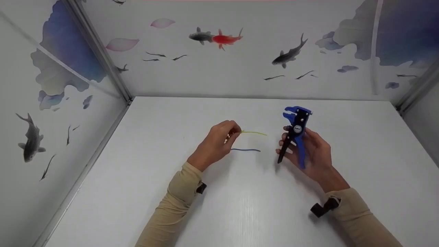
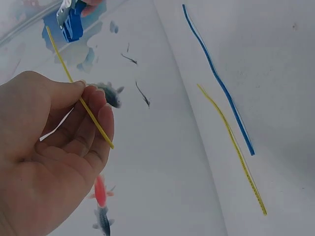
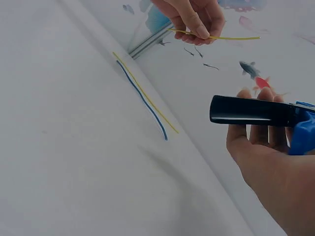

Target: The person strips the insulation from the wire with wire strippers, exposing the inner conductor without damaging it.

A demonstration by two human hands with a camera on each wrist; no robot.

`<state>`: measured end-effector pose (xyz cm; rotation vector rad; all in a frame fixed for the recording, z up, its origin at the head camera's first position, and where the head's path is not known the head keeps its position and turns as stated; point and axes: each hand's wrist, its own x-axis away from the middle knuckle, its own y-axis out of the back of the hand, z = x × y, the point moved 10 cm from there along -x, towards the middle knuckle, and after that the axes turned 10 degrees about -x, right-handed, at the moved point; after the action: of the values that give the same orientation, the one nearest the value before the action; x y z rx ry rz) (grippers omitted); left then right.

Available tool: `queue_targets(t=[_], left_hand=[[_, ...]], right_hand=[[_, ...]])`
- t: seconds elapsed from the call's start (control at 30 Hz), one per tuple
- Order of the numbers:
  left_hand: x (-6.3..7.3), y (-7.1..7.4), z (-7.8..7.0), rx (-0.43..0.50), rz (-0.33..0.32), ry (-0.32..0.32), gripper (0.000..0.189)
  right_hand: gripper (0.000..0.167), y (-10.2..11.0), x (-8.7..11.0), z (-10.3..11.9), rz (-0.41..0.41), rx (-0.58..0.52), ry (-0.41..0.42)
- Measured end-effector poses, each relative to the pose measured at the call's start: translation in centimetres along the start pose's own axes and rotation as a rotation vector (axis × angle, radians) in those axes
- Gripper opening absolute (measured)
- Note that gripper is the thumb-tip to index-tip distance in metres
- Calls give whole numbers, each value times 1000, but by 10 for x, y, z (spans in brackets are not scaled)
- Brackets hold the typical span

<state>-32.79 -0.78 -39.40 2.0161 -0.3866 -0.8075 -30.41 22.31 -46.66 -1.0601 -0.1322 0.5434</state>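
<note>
Between thumb and fingertips, my left hand (image 1: pixel 217 142) pinches a thin yellow wire (image 1: pixel 255 132) above the table. In the left wrist view this yellow wire (image 2: pixel 61 59) sticks out past both sides of the pinch. My right hand (image 1: pixel 319 154) holds a wire stripper (image 1: pixel 299 127) with blue and black handles, its head pointing up and away. The fingers lie around the black handle (image 3: pixel 251 110). Below the left hand, a blue wire (image 1: pixel 247 150) lies on the table. A second yellow wire (image 3: pixel 145 93) lies beside it in both wrist views; my left hand hides it in the head view.
The white table (image 1: pixel 137 192) is bounded at the back by a wall (image 1: pixel 240 75) printed with fish and petals. Another printed panel (image 1: pixel 20 85) stands along the left side, with a metal corner post (image 1: pixel 99 51) between them.
</note>
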Motion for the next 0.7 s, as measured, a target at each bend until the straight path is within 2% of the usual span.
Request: queue_targets(t=[0.2,0.47,0.7], left_hand=[[2,-9,-1,-1,25,1,9],[8,-14,-2,-10,50,-3,9],[9,-18,-4,-15,43,-19,9]], right_hand=[[61,7,1,-5,-24,54,-10],[64,3,-1,-8,37,175,-36],[65,9,2,-6,-55,314,8]])
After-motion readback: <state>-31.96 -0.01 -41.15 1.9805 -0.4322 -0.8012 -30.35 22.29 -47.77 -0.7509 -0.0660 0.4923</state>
